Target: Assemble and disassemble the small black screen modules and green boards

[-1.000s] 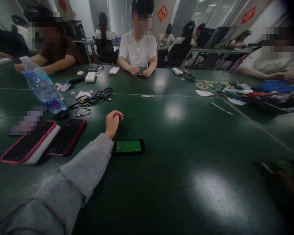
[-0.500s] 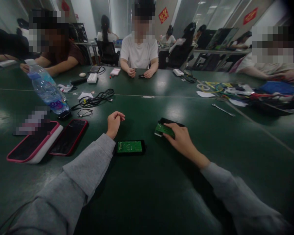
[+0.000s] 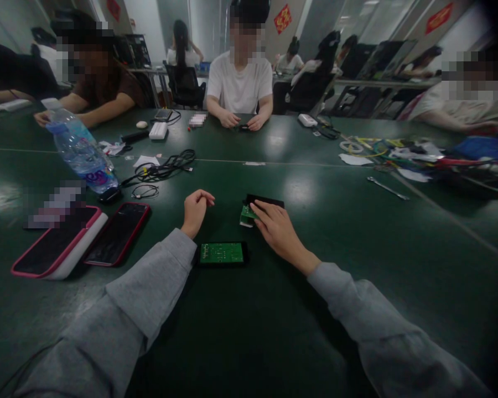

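My right hand (image 3: 280, 235) grips a green circuit board (image 3: 246, 214) near the middle of the table. A pale edge shows at the board's near side, and my fingers cover much of it. Right behind the board is a black case (image 3: 268, 200), partly hidden by the hand; whether the two are joined I cannot tell. Loosely curled, my left hand (image 3: 196, 211) rests to the left with nothing visible in it. Between and below my hands, a second green circuit board (image 3: 222, 253) lies flat in a black case, face up.
Phones in red cases (image 3: 118, 235) and plastic bottles (image 3: 83, 155) stand or lie on the left, near black cables (image 3: 166, 168). A wrench (image 3: 388, 188) and a heap of wires (image 3: 382, 149) lie on the right. A person in white (image 3: 240, 83) sits opposite.
My right hand has moved left with the circuit board and the black case, closer to my left hand. The left hand has stayed about where it was.
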Available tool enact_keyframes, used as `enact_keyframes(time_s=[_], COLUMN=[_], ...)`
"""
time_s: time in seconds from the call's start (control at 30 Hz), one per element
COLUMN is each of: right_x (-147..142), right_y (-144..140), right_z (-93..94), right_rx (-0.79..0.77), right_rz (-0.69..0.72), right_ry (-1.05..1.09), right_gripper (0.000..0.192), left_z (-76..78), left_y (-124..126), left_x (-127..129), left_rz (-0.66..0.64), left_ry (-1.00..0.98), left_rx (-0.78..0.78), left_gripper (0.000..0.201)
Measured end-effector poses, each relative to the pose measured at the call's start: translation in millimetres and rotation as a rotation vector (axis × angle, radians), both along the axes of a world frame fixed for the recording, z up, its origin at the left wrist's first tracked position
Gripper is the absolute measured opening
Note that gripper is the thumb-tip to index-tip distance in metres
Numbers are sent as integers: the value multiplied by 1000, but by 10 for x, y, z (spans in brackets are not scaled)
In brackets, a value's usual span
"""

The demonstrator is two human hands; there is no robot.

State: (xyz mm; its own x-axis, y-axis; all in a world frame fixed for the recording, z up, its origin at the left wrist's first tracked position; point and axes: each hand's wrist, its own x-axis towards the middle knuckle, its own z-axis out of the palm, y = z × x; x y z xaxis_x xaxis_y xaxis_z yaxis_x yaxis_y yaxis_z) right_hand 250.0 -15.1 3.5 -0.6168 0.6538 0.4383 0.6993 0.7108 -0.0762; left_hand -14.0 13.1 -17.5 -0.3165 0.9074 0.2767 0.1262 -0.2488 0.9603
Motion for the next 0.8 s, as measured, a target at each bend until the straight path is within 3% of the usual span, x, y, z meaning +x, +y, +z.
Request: enact_keyframes(time_s=[0.3,0.8], right_x=[-9,106], right_y=[-183,-182], right_z=[97,114], right_rx=[25,-256], right_rz=[78,148], right_ry=[-65,49], right_gripper=[45,54], left_z=[-23,4], left_y=[7,-4], left_x=[-12,2], left_rz=[1,3], left_ry=[3,11], left_rx=[19,13], left_gripper=[27,28])
